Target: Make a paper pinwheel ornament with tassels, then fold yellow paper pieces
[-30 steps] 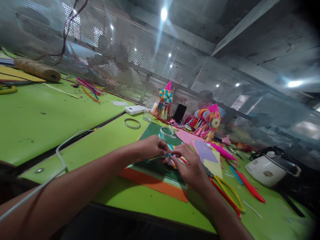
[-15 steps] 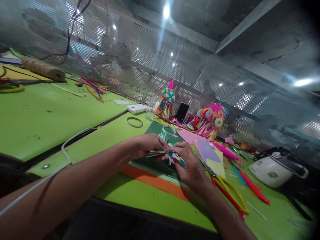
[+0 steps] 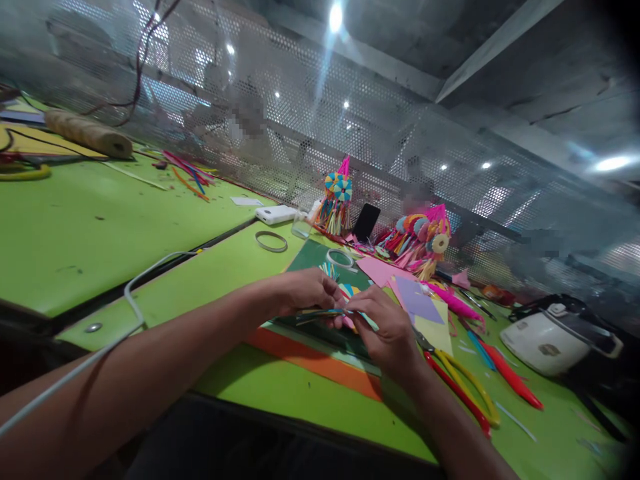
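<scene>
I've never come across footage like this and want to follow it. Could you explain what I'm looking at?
There's no robot here: these are a person's bare left hand and right hand. The camera is worn on that person's head and looks forward and down, so the arms reach in from the bottom of the picture.

Both hands pinch a small piece with coloured strips; the fingers hide much of it. Beneath is a dark green sheet, with an orange sheet showing along its near edge. To the right lie red-and-yellow-handled scissors. Farther back on the green table are colourful tasselled decorations, beside a dark phone-like object.
</scene>
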Demonstrator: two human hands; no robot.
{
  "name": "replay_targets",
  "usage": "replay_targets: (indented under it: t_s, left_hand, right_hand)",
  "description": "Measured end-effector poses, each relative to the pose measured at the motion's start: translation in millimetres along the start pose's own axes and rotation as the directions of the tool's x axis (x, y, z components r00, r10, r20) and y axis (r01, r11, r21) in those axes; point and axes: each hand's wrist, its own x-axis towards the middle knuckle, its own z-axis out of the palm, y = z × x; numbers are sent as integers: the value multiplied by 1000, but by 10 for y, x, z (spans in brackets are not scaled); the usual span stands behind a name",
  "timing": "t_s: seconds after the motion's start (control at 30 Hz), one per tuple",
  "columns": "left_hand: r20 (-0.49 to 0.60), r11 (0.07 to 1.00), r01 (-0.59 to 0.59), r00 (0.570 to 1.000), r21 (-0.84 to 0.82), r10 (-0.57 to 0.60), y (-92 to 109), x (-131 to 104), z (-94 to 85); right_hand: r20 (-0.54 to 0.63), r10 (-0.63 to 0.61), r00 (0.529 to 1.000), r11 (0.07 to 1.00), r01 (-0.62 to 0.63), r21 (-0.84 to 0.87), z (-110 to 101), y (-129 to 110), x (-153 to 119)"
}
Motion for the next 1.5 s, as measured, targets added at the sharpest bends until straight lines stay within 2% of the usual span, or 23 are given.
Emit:
replay_targets:
  t_s: [0.1, 0.23, 0.4, 0.5, 0.67, 0.83, 0.97, 1.03, 1.13, 1.23, 1.37, 1.5]
  left_hand:
    - [5, 999, -2, 1000, 43, 1, 3, -6, 23]
    - [-51, 989, -39, 998, 146, 47, -10, 17, 73]
    - [-86, 933, -126, 983, 336, 163, -33, 69, 121]
    - [-86, 873, -160, 971, 461, 224, -22, 67, 117]
    - [-86, 769, -154, 961, 621, 262, -43, 68, 88]
    - [-110, 642, -149, 932, 752, 346, -69, 51, 88]
    - [-3, 425, -228, 879, 876, 477, -68, -2, 113]
    - [84, 301, -278, 846, 912, 526, -70, -24, 129]
    - [195, 149, -329, 806, 932, 559, -63, -46, 149]
    - [251, 37, -330, 781, 943, 572, -38, -73, 166]
    - [288, -31, -326, 785, 945, 549, -15, -109, 183]
    - [313, 16, -396, 750, 918, 582, -20, -118, 209]
  right_hand:
    - [1, 65, 998, 997, -65, 49, 4, 5, 1]
    - [39, 178, 983, 978, -181, 107, 8, 27, -14]
    - [98, 393, 914, 891, -405, 205, 14, 51, -14]
    - [132, 491, 861, 819, -507, 267, 26, 73, -6]
    - [221, 568, 793, 704, -607, 370, 58, 115, -1]
    - [249, 606, 756, 599, -639, 482, 80, 168, -2]
    - [308, 618, 723, 414, -633, 654, 79, 226, -14]
    - [313, 634, 707, 360, -628, 690, 73, 248, -21]
    - [291, 661, 692, 330, -616, 715, 67, 263, -27]
    - [259, 675, 690, 347, -607, 715, 74, 259, -26]
    - [252, 695, 673, 333, -612, 718, 81, 239, -7]
    - [321, 705, 633, 240, -638, 732, 42, 237, 25]
